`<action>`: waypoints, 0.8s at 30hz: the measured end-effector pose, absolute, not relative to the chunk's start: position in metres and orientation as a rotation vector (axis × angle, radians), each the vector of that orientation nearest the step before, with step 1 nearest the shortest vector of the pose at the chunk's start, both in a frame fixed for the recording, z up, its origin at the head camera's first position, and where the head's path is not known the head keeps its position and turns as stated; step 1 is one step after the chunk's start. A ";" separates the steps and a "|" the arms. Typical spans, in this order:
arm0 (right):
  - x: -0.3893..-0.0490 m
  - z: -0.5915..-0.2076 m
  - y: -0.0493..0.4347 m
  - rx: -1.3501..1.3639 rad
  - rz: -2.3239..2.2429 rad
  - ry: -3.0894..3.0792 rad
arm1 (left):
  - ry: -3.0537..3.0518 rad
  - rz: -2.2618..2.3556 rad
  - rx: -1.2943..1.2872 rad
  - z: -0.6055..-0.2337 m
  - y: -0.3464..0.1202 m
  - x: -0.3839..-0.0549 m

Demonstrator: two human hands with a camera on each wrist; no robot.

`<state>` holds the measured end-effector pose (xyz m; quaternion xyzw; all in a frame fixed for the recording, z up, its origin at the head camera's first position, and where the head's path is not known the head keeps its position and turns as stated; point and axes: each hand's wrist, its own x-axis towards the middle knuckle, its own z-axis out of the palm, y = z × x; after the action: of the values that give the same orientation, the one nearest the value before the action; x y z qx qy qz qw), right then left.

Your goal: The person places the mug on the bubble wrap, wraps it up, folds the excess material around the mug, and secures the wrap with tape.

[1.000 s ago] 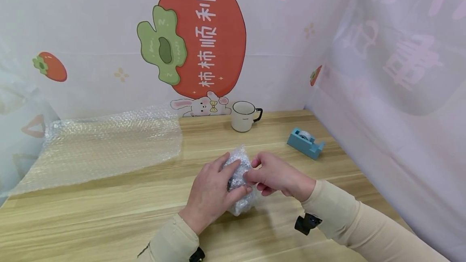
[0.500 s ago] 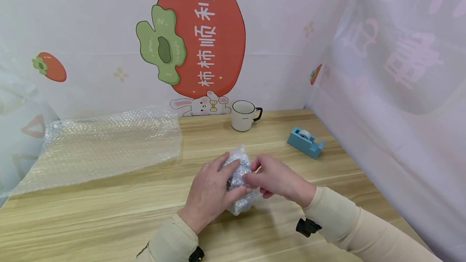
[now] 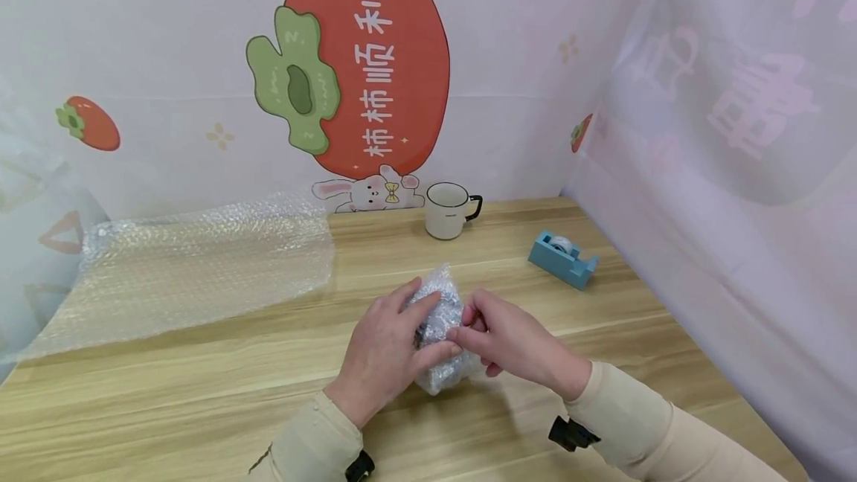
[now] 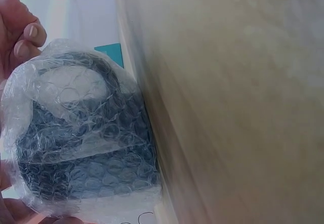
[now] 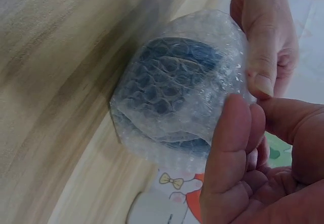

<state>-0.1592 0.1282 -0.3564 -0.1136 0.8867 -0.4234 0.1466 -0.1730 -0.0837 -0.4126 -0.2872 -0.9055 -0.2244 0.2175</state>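
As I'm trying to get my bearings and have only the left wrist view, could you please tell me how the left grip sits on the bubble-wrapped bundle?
Observer: The left grip rests on the bubble-wrapped bundle with thumb and forefinger spread apart.
Operator: Thank you; is any loose wrap nearby?
Observer: Yes, a sheet of bubble wrap lies on the table's left side.
Operator: And what stands at the back?
Observer: A white mug.
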 end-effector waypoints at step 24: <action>-0.151 -0.371 0.130 -1.072 0.002 3.292 | -2.446 -0.595 -0.861 -0.411 -0.087 -0.176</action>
<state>-0.1511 0.1304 -0.3708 -0.3057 0.9386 0.0006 -0.1597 -0.1758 -0.0867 -0.4108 -0.3142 -0.8929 -0.2172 0.2385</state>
